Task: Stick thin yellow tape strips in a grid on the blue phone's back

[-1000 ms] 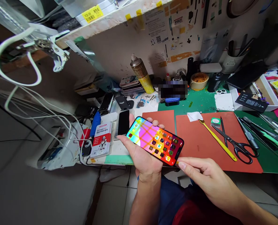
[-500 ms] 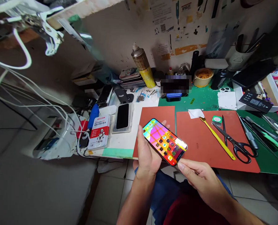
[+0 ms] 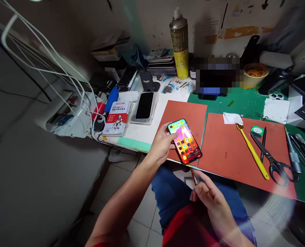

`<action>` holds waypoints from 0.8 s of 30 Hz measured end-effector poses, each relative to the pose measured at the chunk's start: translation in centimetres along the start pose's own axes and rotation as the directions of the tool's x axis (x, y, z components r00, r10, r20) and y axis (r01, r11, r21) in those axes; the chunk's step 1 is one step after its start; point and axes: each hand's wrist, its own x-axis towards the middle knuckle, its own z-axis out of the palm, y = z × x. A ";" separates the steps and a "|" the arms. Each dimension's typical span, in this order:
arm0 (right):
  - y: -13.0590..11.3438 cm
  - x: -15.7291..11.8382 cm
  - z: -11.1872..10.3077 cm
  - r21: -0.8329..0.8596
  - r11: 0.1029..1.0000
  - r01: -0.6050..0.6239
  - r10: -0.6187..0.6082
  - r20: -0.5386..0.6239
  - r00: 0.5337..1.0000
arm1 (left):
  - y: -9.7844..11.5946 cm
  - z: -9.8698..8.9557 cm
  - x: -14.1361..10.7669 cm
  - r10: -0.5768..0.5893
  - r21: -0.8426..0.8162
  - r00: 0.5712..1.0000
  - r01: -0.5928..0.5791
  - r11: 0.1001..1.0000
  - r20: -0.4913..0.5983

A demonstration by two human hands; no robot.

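A smartphone [image 3: 187,144] with a lit, colourful home screen is tilted above the red-brown mats. My left hand [image 3: 163,144] grips its left edge, thumb over the screen and fingers beneath. Below the phone's lower end, apart from it, my right hand [image 3: 207,193] is raised over my lap with its fingers partly bent. A thin red and white strip [image 3: 193,177] shows at its fingertips; whether they pinch it is unclear. On the right mat [image 3: 219,147] lie a yellow brush [image 3: 254,154], black scissors [image 3: 271,161] and a white cloth [image 3: 232,118].
At the left of the bench are a dark-screened phone in a clear case [image 3: 144,105], a battery box [image 3: 117,118] and white cables [image 3: 46,51]. A spray can [image 3: 179,48] and a tub of rubber bands [image 3: 255,73] stand at the back.
The phone has turned more upright, and my left thumb has come over its screen. My right hand has moved down, away from the phone's lower end. The view has shifted.
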 end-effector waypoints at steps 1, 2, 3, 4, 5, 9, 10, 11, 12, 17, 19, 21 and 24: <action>0.2 -0.1 0.1 0.004 1.000 0.009 -0.009 -0.008 1.000 | -0.1 0.1 0.3 0.017 0.009 1.000 -0.017 1.000 -0.001; 0.3 -0.1 0.2 -0.001 1.000 0.014 -0.014 -0.011 1.000 | -0.2 0.1 0.5 0.036 0.015 0.999 -0.036 0.999 -0.002; 0.2 -0.2 0.2 -0.017 1.000 0.013 -0.014 -0.012 1.000 | -0.2 0.1 0.8 0.054 0.020 0.999 -0.054 0.998 -0.001; 0.1 -0.3 0.3 -0.044 0.999 0.007 -0.008 -0.008 1.000 | -0.2 0.0 1.0 0.070 0.024 0.998 -0.070 0.997 -0.001; -0.1 -0.4 0.4 -0.076 0.997 -0.001 0.001 -0.002 1.000 | -0.2 -0.1 1.2 0.084 0.024 0.996 -0.084 0.996 -0.001; -0.6 -0.5 0.1 -0.195 0.980 -0.028 0.033 0.021 0.999 | -0.1 -0.7 1.6 0.177 0.081 0.984 -0.175 0.981 -0.008; -0.6 -0.5 0.0 -0.209 0.977 -0.032 0.037 0.020 0.999 | -0.1 -0.9 1.6 0.215 0.129 0.976 -0.211 0.969 -0.015; -0.6 -0.5 -0.1 -0.215 0.976 -0.035 0.039 0.016 0.999 | -0.2 -1.0 1.5 0.259 0.196 0.966 -0.249 0.948 -0.025; -0.6 -0.5 -0.2 -0.212 0.976 -0.038 0.040 0.007 0.999 | -0.2 -1.0 1.3 0.304 0.272 0.952 -0.284 0.920 -0.032; -0.6 -0.7 0.3 -0.190 0.980 -0.054 0.048 -0.037 0.998 | -0.7 -1.1 -0.2 0.467 0.532 0.884 -0.403 0.744 0.017; -0.6 -0.8 0.4 -0.201 0.977 -0.069 0.062 -0.042 0.997 | -1.0 -1.2 -0.8 0.492 0.570 0.870 -0.420 0.706 0.031; -0.5 -0.8 0.5 -0.221 0.972 -0.083 0.074 -0.047 0.996 | -1.1 -1.4 -1.2 0.506 0.593 0.862 -0.421 0.687 0.026; -0.3 -0.6 0.2 -0.262 0.962 -0.082 0.065 -0.072 0.995 | -1.3 -1.9 -1.5 0.541 0.647 0.840 -0.435 0.627 0.040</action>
